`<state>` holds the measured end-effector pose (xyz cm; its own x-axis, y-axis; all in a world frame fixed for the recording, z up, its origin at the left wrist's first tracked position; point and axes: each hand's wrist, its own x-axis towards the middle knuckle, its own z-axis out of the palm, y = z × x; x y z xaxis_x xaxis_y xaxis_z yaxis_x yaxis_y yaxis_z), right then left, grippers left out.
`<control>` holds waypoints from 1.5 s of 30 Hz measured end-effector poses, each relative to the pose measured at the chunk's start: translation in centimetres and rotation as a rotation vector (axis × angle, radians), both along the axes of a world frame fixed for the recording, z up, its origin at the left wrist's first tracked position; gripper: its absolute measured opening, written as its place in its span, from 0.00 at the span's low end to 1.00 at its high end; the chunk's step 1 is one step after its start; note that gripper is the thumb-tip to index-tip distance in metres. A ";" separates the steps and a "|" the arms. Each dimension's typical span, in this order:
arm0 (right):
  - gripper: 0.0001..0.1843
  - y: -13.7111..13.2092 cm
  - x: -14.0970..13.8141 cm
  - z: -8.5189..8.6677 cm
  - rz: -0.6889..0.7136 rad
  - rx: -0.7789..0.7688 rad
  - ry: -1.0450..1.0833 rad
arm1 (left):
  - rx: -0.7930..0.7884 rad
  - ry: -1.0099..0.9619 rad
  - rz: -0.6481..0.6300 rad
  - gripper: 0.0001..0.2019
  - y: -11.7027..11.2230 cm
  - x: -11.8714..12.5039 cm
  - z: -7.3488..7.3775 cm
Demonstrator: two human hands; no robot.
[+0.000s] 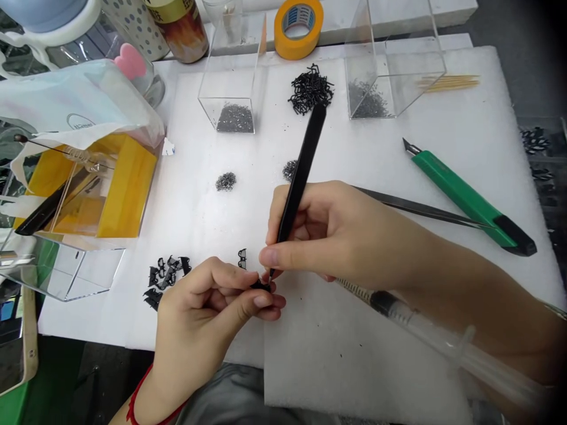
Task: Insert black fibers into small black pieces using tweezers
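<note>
Between thumb and fingertips, my left hand (212,319) pinches a small black part (260,285). My right hand (328,236) grips black tweezers (301,168) like a pen, their tips down at that part. Whether the tips hold a tiny piece is too small to tell. Just beyond the left fingers lies another small black frame-like part (241,258). A cluster of similar black parts (166,276) rests left of the left hand. Under the right wrist runs a clear syringe (403,316) with a black plunger tip.
Two small piles of tiny metallic bits (225,181) and a heap of black bent pieces (311,90) lie farther back. Clear boxes (228,100), orange tape (299,29), toothpicks (456,82), a green utility knife (465,195) and a yellow-sided box (126,189) surround the white foam.
</note>
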<state>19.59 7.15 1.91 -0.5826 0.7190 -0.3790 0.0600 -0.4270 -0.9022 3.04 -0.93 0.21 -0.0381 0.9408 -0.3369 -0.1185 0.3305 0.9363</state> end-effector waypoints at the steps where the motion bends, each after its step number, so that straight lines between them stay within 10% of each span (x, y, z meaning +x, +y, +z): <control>1: 0.09 0.0 0.0 0.1 0.005 -0.006 -0.012 | -0.003 -0.005 0.000 0.10 0.0 -0.1 0.0; 29: 0.08 -0.6 0.0 -0.3 -0.050 0.104 -0.005 | 0.027 -0.017 0.034 0.09 0.0 0.3 0.0; 45: 0.06 0.3 1.6 0.2 0.149 0.331 -0.316 | 0.076 0.041 -0.015 0.10 0.2 -0.4 -0.2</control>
